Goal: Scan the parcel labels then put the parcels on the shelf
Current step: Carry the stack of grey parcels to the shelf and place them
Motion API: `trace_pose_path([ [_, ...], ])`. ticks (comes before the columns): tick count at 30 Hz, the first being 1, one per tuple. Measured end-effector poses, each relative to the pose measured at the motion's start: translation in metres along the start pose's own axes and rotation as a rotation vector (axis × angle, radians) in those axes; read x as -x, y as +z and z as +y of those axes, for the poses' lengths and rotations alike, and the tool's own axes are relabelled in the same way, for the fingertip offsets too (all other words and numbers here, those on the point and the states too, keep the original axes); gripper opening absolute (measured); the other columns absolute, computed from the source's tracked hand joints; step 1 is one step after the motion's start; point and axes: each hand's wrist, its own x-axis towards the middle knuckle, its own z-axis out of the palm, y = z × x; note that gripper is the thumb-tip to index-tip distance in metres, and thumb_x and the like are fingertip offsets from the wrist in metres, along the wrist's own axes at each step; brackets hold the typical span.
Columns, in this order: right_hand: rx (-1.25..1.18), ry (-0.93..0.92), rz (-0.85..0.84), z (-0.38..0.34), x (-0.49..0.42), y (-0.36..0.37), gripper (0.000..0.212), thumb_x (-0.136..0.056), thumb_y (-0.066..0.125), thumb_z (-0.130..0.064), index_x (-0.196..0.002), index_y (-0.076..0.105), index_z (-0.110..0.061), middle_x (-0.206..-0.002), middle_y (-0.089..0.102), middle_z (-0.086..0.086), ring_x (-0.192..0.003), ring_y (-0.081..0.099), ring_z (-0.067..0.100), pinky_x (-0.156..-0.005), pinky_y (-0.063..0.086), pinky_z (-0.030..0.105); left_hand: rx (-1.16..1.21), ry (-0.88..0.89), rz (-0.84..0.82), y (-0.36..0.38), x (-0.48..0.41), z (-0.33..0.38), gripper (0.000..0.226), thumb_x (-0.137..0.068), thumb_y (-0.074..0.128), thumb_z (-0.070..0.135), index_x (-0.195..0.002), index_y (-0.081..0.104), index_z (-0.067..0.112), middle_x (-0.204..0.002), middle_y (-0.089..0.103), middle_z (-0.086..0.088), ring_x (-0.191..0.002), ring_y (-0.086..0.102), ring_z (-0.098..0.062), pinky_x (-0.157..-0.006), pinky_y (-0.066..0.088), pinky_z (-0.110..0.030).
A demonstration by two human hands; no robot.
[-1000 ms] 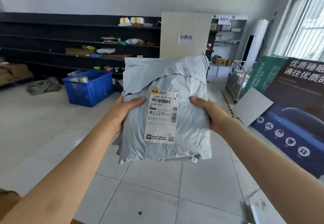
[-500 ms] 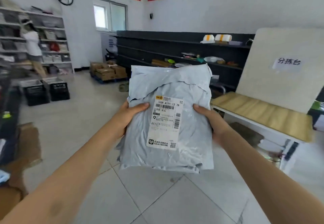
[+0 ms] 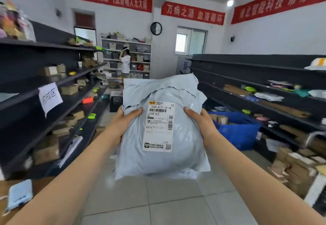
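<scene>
Head view, facing down an aisle between two dark shelf runs. Grips the grey parcel at both side edges, up in mid-air and well apart from either shelf. Clamps the left hand on the left edge with the thumb laid over the front, and the right hand on the right edge the same way. Presents the white label upright and uncovered between the two thumbs.

Finds no scanner anywhere in view, so cannot tell scanned from unscanned. With both hands taken up by the bag, reads more as carrying than as scanning. Judges this as the shelving half of the job for this parcel, not yet finished.

Finds on the left shelf a hand-written paper sign and small cartons. Finds on the right shelf flat mailers and cardboard, plus a blue crate of boxes on the floor just beside it. Points to more parcels to handle after this one, though cannot sort done from undone.

Leaves, as judged: choosing a tier, perhaps by the code on the label, closing in on that shelf, and setting the bag down on a bare stretch of board.
</scene>
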Motion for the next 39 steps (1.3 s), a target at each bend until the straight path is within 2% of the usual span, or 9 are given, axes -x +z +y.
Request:
trace_pose_path([
  [3,0.000,-0.020,-0.170,0.011,-0.078,0.023,0.039,-0.079,0.076,-0.027,-0.110,0.055,-0.017,-0.104,0.068,0.000,-0.088,0.067,0.016,-0.071,0.054,0.031,-0.015,0.051,0.156,-0.012,-0.042,-0.010,0.042,-0.082,0.071,0.027,-0.121,0.057,0.021,-0.112,0.070,-0.002,-0.102,0.066,-0.022,-0.092,0.050,-0.037],
  [6,0.011,0.006,-0.330,0.025,-0.151,0.052,0.049,-0.073,0.081,-0.032,-0.113,0.053,-0.020,-0.109,0.067,0.000,-0.093,0.067,0.017,-0.077,0.054,0.034,-0.032,0.065,0.314,-0.026,-0.074,-0.014,0.043,-0.082,0.071,0.028,-0.122,0.057,0.021,-0.111,0.070,-0.002,-0.103,0.067,-0.022,-0.090,0.052,-0.037],
  [11,-0.030,0.080,-0.582,0.043,-0.239,0.124,0.036,-0.073,0.080,-0.031,-0.101,0.058,-0.028,-0.109,0.069,-0.001,-0.096,0.068,0.019,-0.078,0.053,0.034,-0.084,0.079,0.569,-0.055,-0.112,-0.002,0.026,-0.080,0.072,0.032,-0.103,0.061,0.030,-0.104,0.072,0.001,-0.095,0.068,-0.020,-0.088,0.052,-0.038],
  [15,-0.075,0.127,-0.759,0.073,-0.287,0.199,0.046,-0.070,0.082,-0.033,-0.111,0.061,-0.026,-0.112,0.070,0.000,-0.100,0.069,0.021,-0.088,0.054,0.038,-0.115,0.119,0.728,-0.101,-0.138,0.000,0.042,-0.079,0.073,0.032,-0.116,0.057,0.022,-0.111,0.070,-0.003,-0.100,0.067,-0.022,-0.088,0.053,-0.039],
  [19,-0.076,0.162,-0.931,0.106,-0.324,0.295,0.042,-0.074,0.080,-0.033,-0.111,0.065,-0.023,-0.106,0.073,0.000,-0.095,0.070,0.020,-0.081,0.055,0.033,-0.170,0.116,0.857,-0.172,-0.166,0.001,0.053,-0.078,0.074,0.036,-0.125,0.054,0.019,-0.116,0.068,-0.004,-0.104,0.066,-0.023,-0.094,0.051,-0.041],
  [28,-0.087,0.222,-1.228,0.133,-0.400,0.519,0.074,-0.069,0.081,-0.040,-0.132,0.050,-0.018,-0.119,0.065,0.003,-0.105,0.065,0.023,-0.087,0.052,0.037,-0.255,0.136,1.103,-0.327,-0.251,0.049,0.052,-0.082,0.070,0.037,-0.127,0.051,0.018,-0.119,0.065,-0.005,-0.104,0.065,-0.025,-0.093,0.051,-0.040],
  [34,-0.199,0.251,-1.457,0.158,-0.445,0.655,0.092,-0.060,0.077,-0.017,-0.139,0.029,-0.020,-0.116,0.055,0.002,-0.101,0.059,0.018,-0.071,0.049,0.030,-0.399,0.178,1.335,-0.430,-0.301,0.078,0.050,-0.083,0.069,0.036,-0.120,0.052,0.008,-0.115,0.065,-0.008,-0.095,0.065,-0.022,-0.075,0.053,-0.033],
  [36,-0.208,0.278,-1.547,0.170,-0.457,0.704,0.085,-0.066,0.076,-0.007,-0.138,0.033,-0.020,-0.118,0.057,0.004,-0.103,0.061,0.021,-0.073,0.050,0.033,-0.477,0.150,1.444,-0.467,-0.317,0.087,0.049,-0.084,0.067,0.038,-0.118,0.052,0.006,-0.113,0.063,-0.008,-0.090,0.062,-0.020,-0.071,0.050,-0.030],
  [39,-0.163,0.304,-1.591,0.187,-0.468,0.778,0.064,-0.076,0.073,-0.003,-0.132,0.046,-0.016,-0.116,0.065,0.005,-0.101,0.065,0.023,-0.076,0.052,0.035,-0.532,0.066,1.586,-0.523,-0.342,0.099,0.056,-0.085,0.066,0.038,-0.124,0.051,0.001,-0.119,0.061,-0.012,-0.102,0.061,-0.027,-0.083,0.048,-0.034],
])
